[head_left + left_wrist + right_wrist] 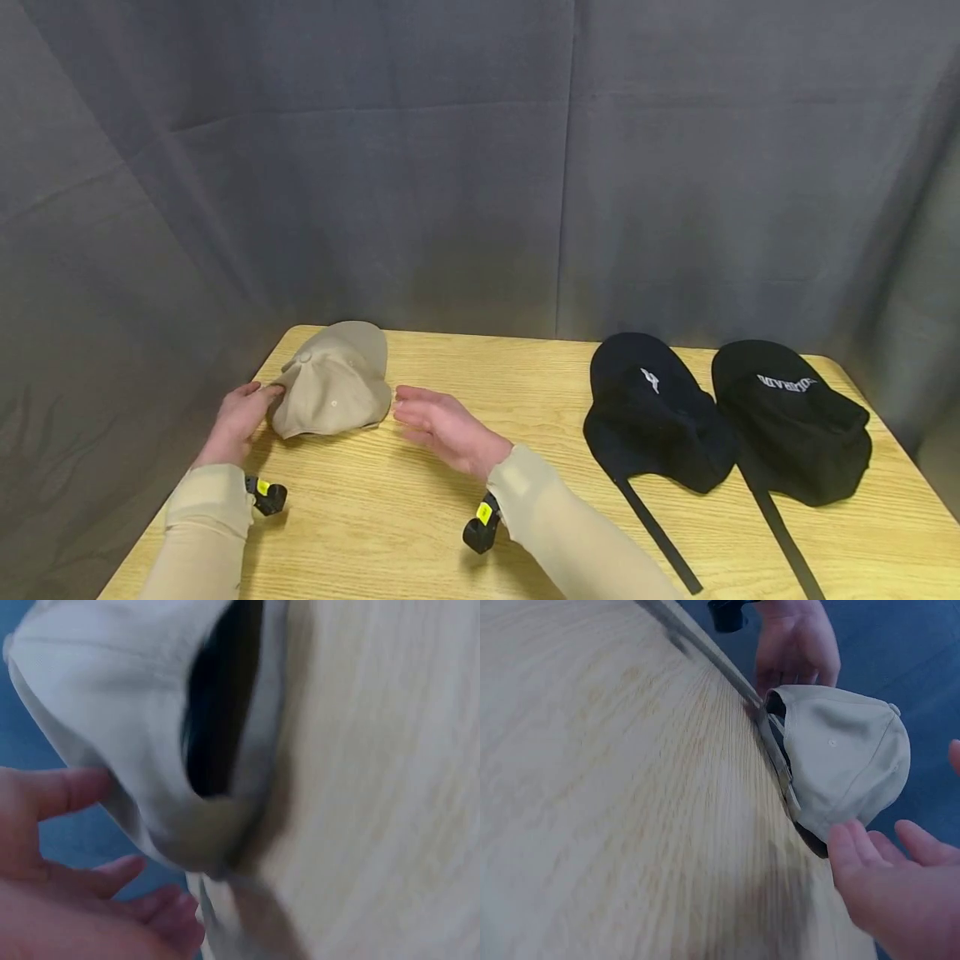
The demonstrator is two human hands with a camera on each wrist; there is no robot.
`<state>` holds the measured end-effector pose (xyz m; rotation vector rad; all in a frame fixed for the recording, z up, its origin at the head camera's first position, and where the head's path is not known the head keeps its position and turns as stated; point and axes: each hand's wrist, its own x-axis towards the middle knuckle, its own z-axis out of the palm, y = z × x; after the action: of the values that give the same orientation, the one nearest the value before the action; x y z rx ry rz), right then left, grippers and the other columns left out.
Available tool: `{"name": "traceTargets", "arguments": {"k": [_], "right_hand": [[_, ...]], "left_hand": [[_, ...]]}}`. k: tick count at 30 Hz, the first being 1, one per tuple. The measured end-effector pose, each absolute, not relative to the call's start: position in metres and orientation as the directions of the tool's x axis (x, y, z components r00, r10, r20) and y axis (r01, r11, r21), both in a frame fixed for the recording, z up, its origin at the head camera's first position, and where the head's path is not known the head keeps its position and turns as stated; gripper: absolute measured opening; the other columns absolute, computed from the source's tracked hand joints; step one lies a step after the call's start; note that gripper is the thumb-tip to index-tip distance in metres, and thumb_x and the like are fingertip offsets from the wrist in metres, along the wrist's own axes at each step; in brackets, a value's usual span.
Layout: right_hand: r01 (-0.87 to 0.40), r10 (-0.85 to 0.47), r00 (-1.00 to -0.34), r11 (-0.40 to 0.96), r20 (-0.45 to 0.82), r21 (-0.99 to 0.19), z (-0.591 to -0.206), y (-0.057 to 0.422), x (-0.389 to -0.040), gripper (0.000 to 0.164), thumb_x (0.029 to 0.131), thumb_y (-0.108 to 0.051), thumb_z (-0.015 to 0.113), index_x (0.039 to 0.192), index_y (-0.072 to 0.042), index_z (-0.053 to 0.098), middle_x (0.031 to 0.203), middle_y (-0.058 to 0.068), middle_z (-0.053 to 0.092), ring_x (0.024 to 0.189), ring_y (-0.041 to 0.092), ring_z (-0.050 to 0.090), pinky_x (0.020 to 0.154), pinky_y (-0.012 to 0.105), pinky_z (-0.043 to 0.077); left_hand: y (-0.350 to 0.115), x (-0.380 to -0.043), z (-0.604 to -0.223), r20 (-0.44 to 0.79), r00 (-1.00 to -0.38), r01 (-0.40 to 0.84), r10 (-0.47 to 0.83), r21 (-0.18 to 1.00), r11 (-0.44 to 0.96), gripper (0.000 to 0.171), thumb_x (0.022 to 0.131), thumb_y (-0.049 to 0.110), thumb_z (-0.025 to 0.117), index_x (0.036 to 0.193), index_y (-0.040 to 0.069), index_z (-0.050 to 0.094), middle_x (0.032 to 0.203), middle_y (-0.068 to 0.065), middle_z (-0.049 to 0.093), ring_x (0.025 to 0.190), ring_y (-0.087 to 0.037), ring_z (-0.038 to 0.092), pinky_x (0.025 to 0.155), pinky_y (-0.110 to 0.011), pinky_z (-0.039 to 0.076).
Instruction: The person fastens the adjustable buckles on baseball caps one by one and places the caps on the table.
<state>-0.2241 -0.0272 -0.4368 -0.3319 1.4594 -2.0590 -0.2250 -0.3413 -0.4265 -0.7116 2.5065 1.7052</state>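
A beige baseball cap (pixel 330 383) sits on the table's back left part, its brim toward the curtain. At its left side is my left hand (pixel 242 417); in the left wrist view one digit touches the cap (pixel 112 697), and the other fingers (pixel 165 915) stay loosely extended beside its edge. My right hand (pixel 446 429) is just right of the cap with fingers nearly straight. In the right wrist view, those fingertips (pixel 847 844) are close to the cap's lower edge; whether they touch it I cannot tell. The cap's rear opening and strap (pixel 780 761) show there.
Two dark caps lie side by side on the right: a navy one (pixel 652 425) with a small white emblem and a black one (pixel 795 425) with white lettering. Dark straps (pixel 660 533) extend from them toward the front. A grey curtain (pixel 480 208) borders the wooden table (pixel 360 533).
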Motion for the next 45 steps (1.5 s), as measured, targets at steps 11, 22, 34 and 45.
{"name": "traceTargets", "arguments": {"k": [11, 22, 34, 45], "right_hand": [[0.130, -0.406, -0.904, 0.038, -0.134, -0.991, -0.409, -0.017, -0.227, 0.065, 0.102, -0.048, 0.057, 0.152, -0.009, 0.046, 0.152, 0.008, 0.047, 0.139, 0.029, 0.043, 0.114, 0.048, 0.034], [-0.046, -0.349, -0.937, 0.167, -0.016, -0.985, -0.381, 0.008, -0.228, 0.061, 0.103, -0.047, 0.056, 0.153, -0.013, 0.046, 0.154, 0.005, 0.047, 0.141, 0.025, 0.042, 0.115, 0.046, 0.032], [-0.140, -0.331, -0.942, 0.255, 0.050, -0.957, -0.356, 0.053, -0.221, 0.062, 0.100, -0.045, 0.063, 0.153, -0.019, 0.046, 0.154, -0.003, 0.045, 0.141, 0.021, 0.041, 0.111, 0.048, 0.037], [-0.273, -0.268, -0.949, 0.448, 0.163, -0.852, -0.329, 0.099, -0.212, 0.069, 0.100, -0.051, 0.060, 0.156, -0.015, 0.041, 0.158, 0.000, 0.039, 0.143, 0.023, 0.038, 0.115, 0.048, 0.033]], "left_hand": [[-0.300, -0.229, -0.386, -0.058, -0.868, -0.271, -0.494, 0.888, 0.372, 0.073, 0.105, 0.044, 0.040, 0.164, 0.011, 0.012, 0.167, -0.019, 0.011, 0.151, -0.044, 0.003, 0.116, -0.064, -0.003], [-0.252, -0.234, -0.355, 0.094, -0.906, -0.111, -0.414, 0.889, 0.445, 0.070, 0.105, 0.041, 0.049, 0.163, 0.014, 0.022, 0.165, -0.015, 0.023, 0.151, -0.039, 0.012, 0.116, -0.057, -0.010], [-0.201, -0.233, -0.338, 0.125, -0.958, 0.016, -0.256, 0.920, 0.391, 0.071, 0.103, 0.043, 0.057, 0.163, 0.023, 0.024, 0.167, 0.000, 0.019, 0.152, -0.032, 0.002, 0.119, -0.055, 0.011], [-0.159, -0.235, -0.330, 0.176, -0.975, 0.120, -0.134, 0.929, 0.349, 0.069, 0.103, 0.036, 0.059, 0.162, 0.018, 0.028, 0.157, -0.006, 0.039, 0.142, -0.027, 0.034, 0.114, -0.047, 0.028]]}}
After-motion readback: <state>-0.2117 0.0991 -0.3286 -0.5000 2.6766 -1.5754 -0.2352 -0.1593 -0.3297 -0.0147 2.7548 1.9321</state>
